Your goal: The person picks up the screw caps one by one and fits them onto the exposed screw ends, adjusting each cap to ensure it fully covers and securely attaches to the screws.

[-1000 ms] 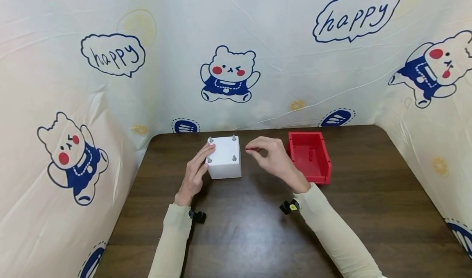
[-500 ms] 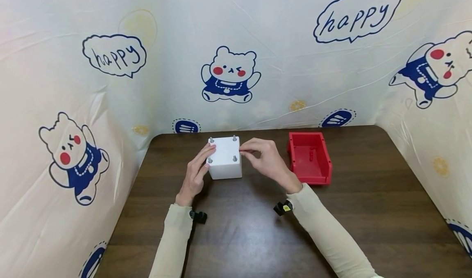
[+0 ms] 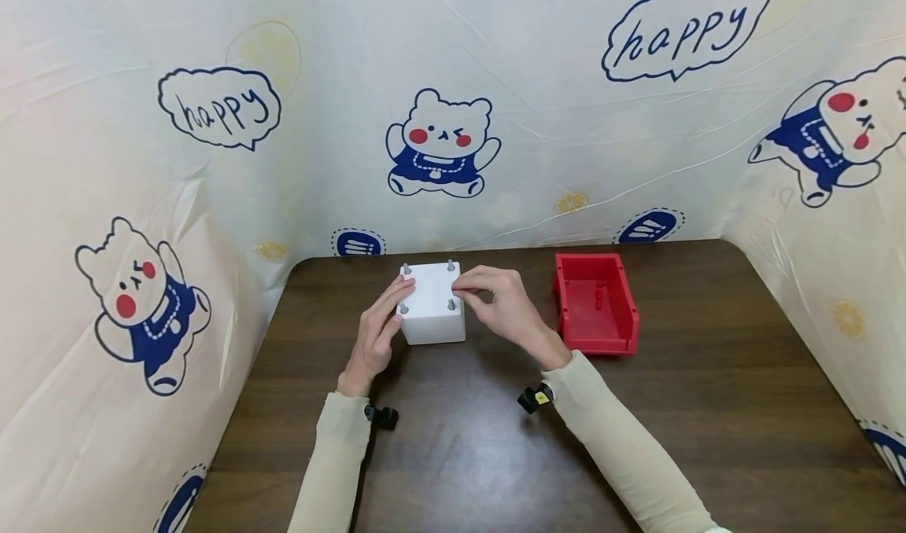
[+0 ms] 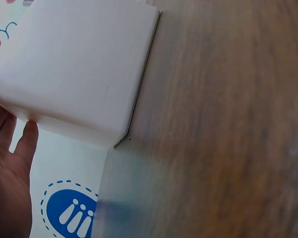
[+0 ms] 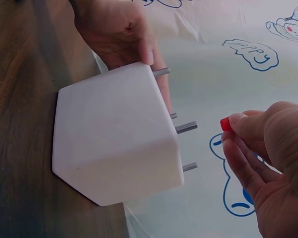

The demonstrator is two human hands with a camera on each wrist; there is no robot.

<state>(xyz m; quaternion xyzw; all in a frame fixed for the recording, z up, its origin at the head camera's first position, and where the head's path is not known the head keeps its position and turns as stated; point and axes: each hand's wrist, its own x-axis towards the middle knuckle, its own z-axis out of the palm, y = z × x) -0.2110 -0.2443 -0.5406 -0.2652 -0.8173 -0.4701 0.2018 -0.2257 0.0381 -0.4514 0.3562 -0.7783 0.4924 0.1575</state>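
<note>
On the wooden table stands a white block [image 3: 433,328] with several upright metal posts [image 5: 187,127] on its top face. My left hand [image 3: 371,336] rests against its left side, with fingertips reaching onto the top and the thumb at the near left corner. Between thumb and forefinger, my right hand [image 3: 504,306] pinches a small red piece [image 5: 225,124]. It hovers over the block's right edge, and in the right wrist view the piece is apart from the posts. The fingers mostly hide the piece in the head view.
To the right of the block stands a red open-fronted bin [image 3: 620,346] with a few small red pieces [image 3: 598,295] inside. A printed curtain [image 3: 552,140] hangs behind the table [image 3: 453,454] and along both sides.
My right hand has moved left from between the bin and the block to above the block's right edge, carrying the red piece. The left hand and the block have stayed in place.
</note>
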